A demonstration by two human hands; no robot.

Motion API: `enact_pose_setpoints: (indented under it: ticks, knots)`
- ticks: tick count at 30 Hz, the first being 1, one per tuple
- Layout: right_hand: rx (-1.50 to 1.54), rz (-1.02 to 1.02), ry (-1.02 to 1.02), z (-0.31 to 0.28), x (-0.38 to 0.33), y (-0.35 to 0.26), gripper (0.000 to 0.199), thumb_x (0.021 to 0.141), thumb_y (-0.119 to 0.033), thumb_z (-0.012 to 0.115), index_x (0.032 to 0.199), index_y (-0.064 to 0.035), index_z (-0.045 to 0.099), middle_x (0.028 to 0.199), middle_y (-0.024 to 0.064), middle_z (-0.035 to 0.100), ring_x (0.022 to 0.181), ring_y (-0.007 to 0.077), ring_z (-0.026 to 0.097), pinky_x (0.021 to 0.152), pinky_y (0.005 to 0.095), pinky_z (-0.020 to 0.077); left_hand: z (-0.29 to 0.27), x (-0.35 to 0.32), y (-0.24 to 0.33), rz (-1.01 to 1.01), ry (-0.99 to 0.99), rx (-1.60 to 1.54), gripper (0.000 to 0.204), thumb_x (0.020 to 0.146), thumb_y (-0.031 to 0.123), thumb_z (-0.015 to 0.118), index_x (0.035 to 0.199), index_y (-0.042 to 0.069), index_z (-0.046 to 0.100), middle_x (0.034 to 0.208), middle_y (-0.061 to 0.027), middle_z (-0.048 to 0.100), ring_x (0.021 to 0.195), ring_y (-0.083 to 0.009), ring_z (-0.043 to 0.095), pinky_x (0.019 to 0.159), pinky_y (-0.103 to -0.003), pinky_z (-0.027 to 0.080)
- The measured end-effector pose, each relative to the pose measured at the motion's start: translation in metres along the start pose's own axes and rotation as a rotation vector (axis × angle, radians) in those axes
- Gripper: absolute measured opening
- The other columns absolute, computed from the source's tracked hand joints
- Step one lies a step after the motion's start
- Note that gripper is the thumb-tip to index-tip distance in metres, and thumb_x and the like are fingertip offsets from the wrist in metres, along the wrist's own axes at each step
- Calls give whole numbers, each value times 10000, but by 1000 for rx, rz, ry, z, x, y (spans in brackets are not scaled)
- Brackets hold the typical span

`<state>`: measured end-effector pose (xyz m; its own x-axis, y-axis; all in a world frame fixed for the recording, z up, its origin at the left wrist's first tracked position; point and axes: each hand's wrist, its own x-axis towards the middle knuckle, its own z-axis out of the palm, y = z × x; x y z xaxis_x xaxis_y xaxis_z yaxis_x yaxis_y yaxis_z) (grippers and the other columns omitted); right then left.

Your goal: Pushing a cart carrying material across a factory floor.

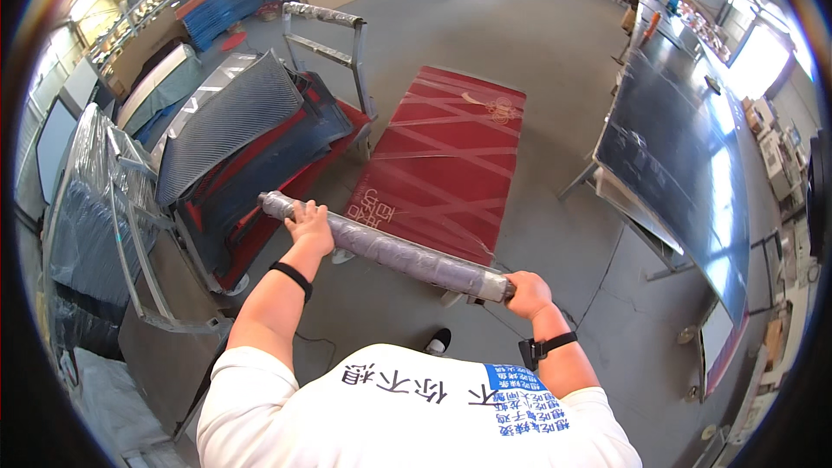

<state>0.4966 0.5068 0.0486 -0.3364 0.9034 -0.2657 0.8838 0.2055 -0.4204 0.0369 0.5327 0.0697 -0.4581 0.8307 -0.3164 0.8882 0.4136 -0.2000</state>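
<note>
The person's left hand point(310, 224) and right hand point(526, 293) hold a long grey bar wrapped in clear film point(386, 249), which looks to be the push handle of a flat cart. The left grip is folded over the top of the bar close to its left end, fingers curled down the far side. The right grip is wrapped round the bar's right end, so that the end is hidden inside the fist. The bar runs at a slant, its left end farther from the person and its right end nearer.

Beyond the bar lies a long red flat box point(440, 163) crossed with strips of clear tape, stretching away over the grey concrete floor point(537, 52). Its near edge sits just beyond the bar. Whether it rests on a cart deck cannot be told.

To the left of the box stands a second cart with a red deck point(342, 134), loaded with dark ribbed panels point(227, 117) leaning one on another, and with its own upright metal handle point(328, 43) at the far end. Farther left are more panels wrapped in film point(87, 199). On the right a long table with a dark glossy top point(685, 147) runs away from the person. A black shoe point(438, 341) shows on the floor below the bar.
</note>
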Motion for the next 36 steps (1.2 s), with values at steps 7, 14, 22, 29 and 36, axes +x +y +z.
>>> enact_pose_setpoints:
  ticks: [7, 14, 22, 29, 36]
  knots:
    - [45, 58, 112, -61, 86, 66, 378, 660, -115, 687, 1023, -205, 740, 1041, 104, 699, 1012, 332, 642, 878, 408, 528, -56, 59, 96, -7, -81, -49, 651, 788, 135, 719, 1381, 147, 451, 1503, -103, 320, 1483, -391, 111, 1117, -658, 231]
    - [-51, 328, 180, -120, 176, 92, 265, 700, -128, 691, 954, -173, 757, 1017, 145, 704, 982, 361, 661, 869, 413, 538, -101, 132, 171, 1, -79, -69, 602, 800, 162, 730, 1354, 138, 497, 1467, -112, 357, 1456, -405, 134, 1103, -678, 241]
    - [-183, 405, 247, -157, 300, 124, 196, 712, -106, 699, 900, -127, 747, 1007, 175, 698, 982, 382, 657, 884, 421, 532, -152, 249, 226, 62, -57, -95, 641, 767, 145, 754, 1350, 101, 493, 1448, -140, 354, 1434, -440, 154, 1079, -706, 264]
    - [-219, 455, 155, -198, 417, 131, 221, 704, -96, 686, 919, -98, 738, 1051, 177, 690, 1035, 393, 635, 927, 421, 507, -191, 363, 263, 113, -55, -144, 632, 785, 136, 737, 1362, 94, 485, 1454, -156, 340, 1424, -470, 138, 1066, -734, 254]
    - [-217, 553, 72, -249, 532, 152, 267, 731, -116, 684, 991, -122, 746, 1109, 160, 688, 1090, 374, 628, 976, 405, 495, -241, 471, 316, 157, -1, -113, 648, 792, 144, 734, 1384, 97, 474, 1454, -163, 343, 1427, -472, 145, 1066, -737, 251]
